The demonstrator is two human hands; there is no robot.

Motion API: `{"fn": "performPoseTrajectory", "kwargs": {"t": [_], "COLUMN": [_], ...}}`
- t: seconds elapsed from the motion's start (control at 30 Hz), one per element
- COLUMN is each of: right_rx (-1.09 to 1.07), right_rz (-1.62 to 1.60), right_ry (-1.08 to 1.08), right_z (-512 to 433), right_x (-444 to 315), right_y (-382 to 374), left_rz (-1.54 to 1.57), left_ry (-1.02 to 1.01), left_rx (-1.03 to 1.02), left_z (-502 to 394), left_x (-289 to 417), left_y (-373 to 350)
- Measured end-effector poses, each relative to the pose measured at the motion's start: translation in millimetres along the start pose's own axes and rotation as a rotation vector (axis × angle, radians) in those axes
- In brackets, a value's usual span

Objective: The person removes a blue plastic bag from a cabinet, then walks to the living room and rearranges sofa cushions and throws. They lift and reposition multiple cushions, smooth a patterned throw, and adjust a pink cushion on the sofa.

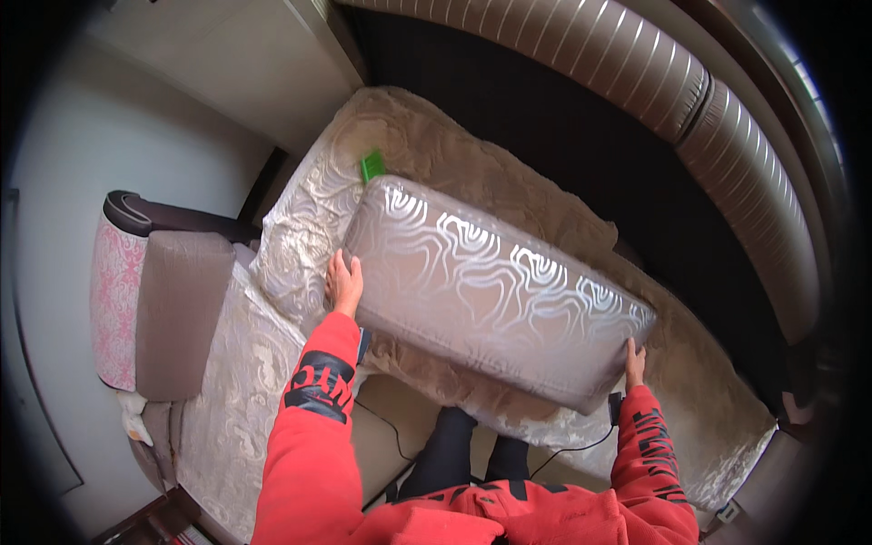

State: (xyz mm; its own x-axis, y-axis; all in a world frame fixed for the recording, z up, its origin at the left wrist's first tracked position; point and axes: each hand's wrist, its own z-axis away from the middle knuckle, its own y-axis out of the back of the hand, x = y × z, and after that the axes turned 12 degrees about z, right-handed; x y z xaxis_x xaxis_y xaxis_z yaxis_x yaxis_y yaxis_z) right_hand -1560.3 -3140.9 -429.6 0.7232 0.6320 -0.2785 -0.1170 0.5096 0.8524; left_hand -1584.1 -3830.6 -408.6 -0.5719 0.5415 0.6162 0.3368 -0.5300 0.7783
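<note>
A long greyish-brown sofa cushion (490,286) with a shiny swirling pattern lies at a slant in front of me, over the patterned cover. My left hand (345,283) is against its left end, thumb up and the other fingers mostly beyond view. At the opposite end, my right hand (635,361) holds the near right corner. Together the two hands grip the cushion by its short ends. Whether its underside is raised or resting on the seat, I cannot tell. Just past the far left corner, a green brush or dustpan-like plastic thing (372,165) is partly hidden.
A plush fabric cover (422,129) spreads over the sofa seat. Along the back runs a striped padded backrest (613,61) above a dark panel. An armrest with a pink patterned side (119,293) stands at left. A black cable (572,449) hangs near my right sleeve.
</note>
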Motion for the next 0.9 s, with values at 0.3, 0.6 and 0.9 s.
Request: {"fn": "performPoseTrajectory", "kwargs": {"t": [0.3, 0.6, 0.9], "right_rx": [-0.198, -0.340, -0.463], "right_rz": [-0.606, -0.929, -1.124], "right_ry": [-0.234, -0.224, 0.009], "right_z": [-25, -42, 33], "right_x": [-21, 12, 22], "right_y": [5, -6, 88], "left_rz": [0.526, 0.875, 1.166], "left_ry": [0.252, 0.501, 0.717], "left_rx": [-0.319, -0.415, -0.335], "left_z": [-85, -60, 114], "left_x": [-68, -58, -70], "left_y": [-15, 13, 114]}}
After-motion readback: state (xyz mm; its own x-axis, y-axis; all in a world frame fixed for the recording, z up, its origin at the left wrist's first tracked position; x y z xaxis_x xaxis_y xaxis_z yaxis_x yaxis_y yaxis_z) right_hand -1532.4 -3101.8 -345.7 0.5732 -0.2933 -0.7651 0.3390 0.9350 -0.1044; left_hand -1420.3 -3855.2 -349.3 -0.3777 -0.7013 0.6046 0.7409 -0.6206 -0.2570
